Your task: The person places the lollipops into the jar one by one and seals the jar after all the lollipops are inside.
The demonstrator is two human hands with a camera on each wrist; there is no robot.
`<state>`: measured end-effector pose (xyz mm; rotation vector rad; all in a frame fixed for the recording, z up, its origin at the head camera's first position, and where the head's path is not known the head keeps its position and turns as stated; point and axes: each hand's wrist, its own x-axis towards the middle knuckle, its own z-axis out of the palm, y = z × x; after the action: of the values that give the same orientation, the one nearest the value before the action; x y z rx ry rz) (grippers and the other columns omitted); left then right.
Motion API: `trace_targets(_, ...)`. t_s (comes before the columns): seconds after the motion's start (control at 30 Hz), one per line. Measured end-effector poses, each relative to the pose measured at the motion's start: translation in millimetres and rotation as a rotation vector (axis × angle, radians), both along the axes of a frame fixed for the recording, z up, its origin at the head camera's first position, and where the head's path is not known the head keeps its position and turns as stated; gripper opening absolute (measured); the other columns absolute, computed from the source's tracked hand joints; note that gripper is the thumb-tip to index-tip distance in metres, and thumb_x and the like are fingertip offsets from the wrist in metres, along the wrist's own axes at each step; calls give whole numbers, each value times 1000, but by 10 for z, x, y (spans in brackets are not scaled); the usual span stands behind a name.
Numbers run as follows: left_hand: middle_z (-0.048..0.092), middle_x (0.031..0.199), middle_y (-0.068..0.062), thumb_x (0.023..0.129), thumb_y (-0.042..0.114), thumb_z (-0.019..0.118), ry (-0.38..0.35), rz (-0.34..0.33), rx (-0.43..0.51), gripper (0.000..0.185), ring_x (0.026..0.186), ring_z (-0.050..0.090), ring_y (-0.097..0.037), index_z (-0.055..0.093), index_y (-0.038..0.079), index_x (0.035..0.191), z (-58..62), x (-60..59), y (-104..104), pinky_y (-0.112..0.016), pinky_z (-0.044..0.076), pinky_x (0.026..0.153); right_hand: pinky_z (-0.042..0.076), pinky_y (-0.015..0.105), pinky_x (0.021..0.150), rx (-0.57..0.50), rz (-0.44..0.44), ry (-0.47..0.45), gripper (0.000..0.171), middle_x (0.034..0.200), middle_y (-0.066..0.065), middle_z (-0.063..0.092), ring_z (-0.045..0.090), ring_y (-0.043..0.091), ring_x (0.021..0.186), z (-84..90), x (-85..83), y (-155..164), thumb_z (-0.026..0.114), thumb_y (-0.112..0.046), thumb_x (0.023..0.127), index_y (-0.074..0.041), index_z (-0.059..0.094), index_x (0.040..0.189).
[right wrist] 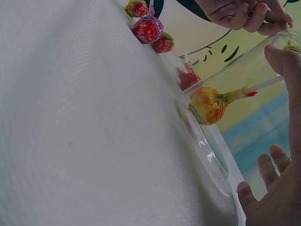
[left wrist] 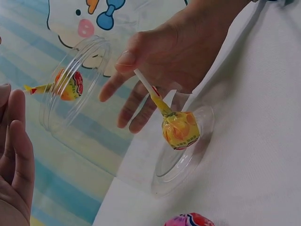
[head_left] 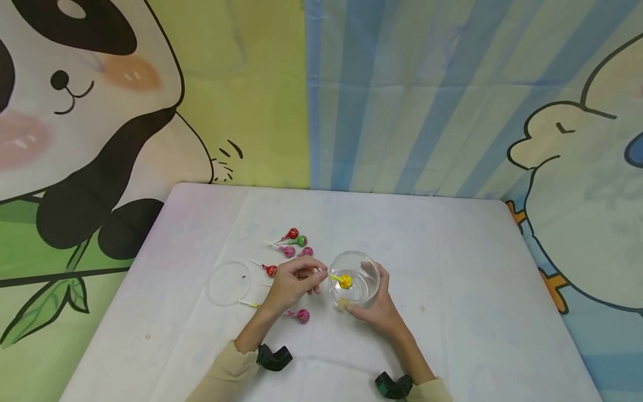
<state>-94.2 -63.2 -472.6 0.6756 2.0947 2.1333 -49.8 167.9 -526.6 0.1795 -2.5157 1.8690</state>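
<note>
Wrists: we see two black wrist mounts at the near table edge, with beige sleeves behind them.
Right hand: our right hand cups the clear round plastic jar from the near-right side, fingers curled loosely round its wall.
Left hand: our left hand pinches the white stick of the yellow-wrapped lollipop, whose head sits inside the jar, near its bottom.
Done so far: we judge one lollipop is going in; no other shows inside the jar.
Left to do: the pink lollipop lies just in front of the left hand, the red lollipop beside it, and a cluster of red, green and pink lollipops lies farther back.
Lid: a clear round lid lies flat, left of the hands.
Room: the white tablecloth offers open space right of the jar and behind it; edges are well apart from the work.
</note>
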Motion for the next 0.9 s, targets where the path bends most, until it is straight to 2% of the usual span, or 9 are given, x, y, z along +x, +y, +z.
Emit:
trace_targets(0.07,65,77,-5,88,6,69,12,-12,1,7,55,61,-5,70,3,95,22,4,11,-23,48,49,26,61,110,-8,6,-4,107,150,9,34,37,37,137,-9,1,-10,87,-12,63,-13,16,144)
trace_targets(0.13,64,76,-2,88,4,68,36,-32,4,7,55,61,-5,70,1,94,43,6,22,-23,48,48,27,61,110,-10,9,-10,107,150,8,33,37,36,137,-16,2,-21,87,-13,64,-14,15,144)
trace_targets(0.3,63,79,-13,88,1,67,74,-88,1,9,54,60,-9,70,-1,97,76,6,85,-21,46,47,29,60,110,2,15,-7,108,151,10,32,37,37,138,-18,-1,-2,87,-9,64,-12,14,144)
trace_targets(0.43,63,78,-15,88,3,69,81,-101,-29,10,49,57,-9,71,2,97,88,4,138,-21,44,45,30,61,108,12,26,3,107,152,16,30,37,42,136,41,5,16,85,-3,66,-7,12,145)
trace_targets(0.53,66,78,-14,88,5,69,89,-117,-45,10,47,56,-11,72,3,97,102,1,156,-21,42,43,34,52,109,16,34,12,104,151,20,30,39,43,134,183,32,-6,83,-2,67,-2,12,144)
trace_targets(0.67,67,80,-15,87,0,68,99,-150,-44,10,47,57,-20,72,0,96,115,2,172,-21,42,43,35,28,107,15,41,17,101,149,22,32,41,40,131,356,71,-37,83,-2,68,2,14,141)
trace_targets(0.73,67,80,-15,86,-2,68,94,-155,-44,10,47,58,-23,72,0,95,137,15,181,-19,42,44,34,21,105,5,43,17,100,149,24,31,41,40,131,382,83,-43,83,-2,68,3,14,141)
trace_targets(0.9,65,80,-17,84,-7,68,107,-158,-29,10,48,59,-16,71,-3,93,207,46,209,-19,44,45,33,22,105,-4,41,14,100,149,25,31,40,38,131,393,92,-40,82,-2,69,2,14,142)
